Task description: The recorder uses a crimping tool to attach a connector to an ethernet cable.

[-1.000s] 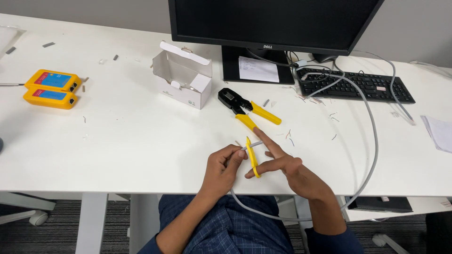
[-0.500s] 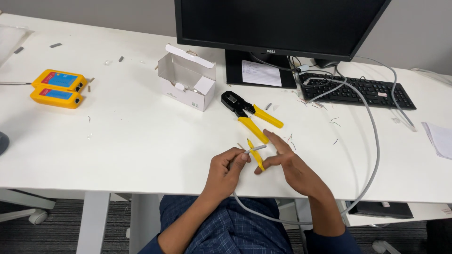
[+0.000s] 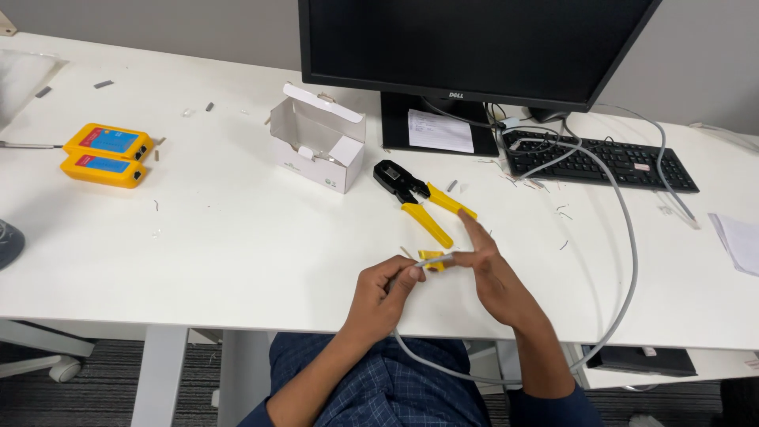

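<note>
At desk edge, left hand (image 3: 383,294) pinches grey cable (image 3: 628,237); right hand (image 3: 490,277) half-hides yellow stripper (image 3: 432,260).

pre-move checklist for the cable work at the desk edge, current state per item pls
1. Cable end held: ok. The left hand pinches the grey cable near its end.
2. Small yellow tool on the cable: ok, the right hand has it at the cable tip.
3. Blade seated on the jacket: cannot tell, too small.
4. Crimping pliers in reach: ok, lying on the white desk just beyond the hands.
5. Yellow cable tester ready: cannot tell; it sits far to the left with nothing visibly plugged in.
6. Cable slack: ok, it loops loosely off the desk edge.
</note>
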